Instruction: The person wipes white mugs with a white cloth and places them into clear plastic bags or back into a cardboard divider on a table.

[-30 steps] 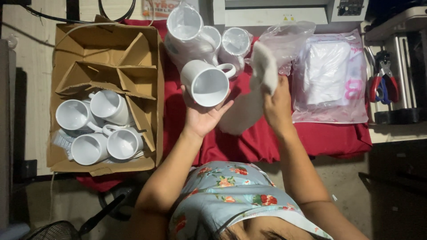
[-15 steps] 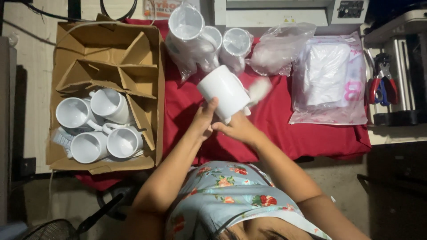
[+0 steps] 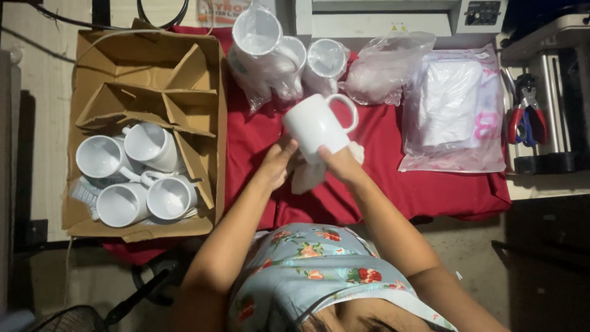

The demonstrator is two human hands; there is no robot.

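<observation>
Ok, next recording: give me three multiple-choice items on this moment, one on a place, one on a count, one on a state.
1. Where does the brown cardboard box with dividers lie?
A. left of the red cloth
B. on the grey machine
C. right of the pliers

2. How many white ceramic mugs are in that box?
A. two
B. four
C. six

3. How is the white ceramic mug with a handle held?
A. standing on the cloth
B. lifted in both hands, tipped sideways
C. inside a plastic bag

Answers: 1 A, the box sits at the red cloth's left edge. 2 B, four open rims show. 3 B, the left hand and right hand grip it above the cloth, its handle towards the bags.
</observation>
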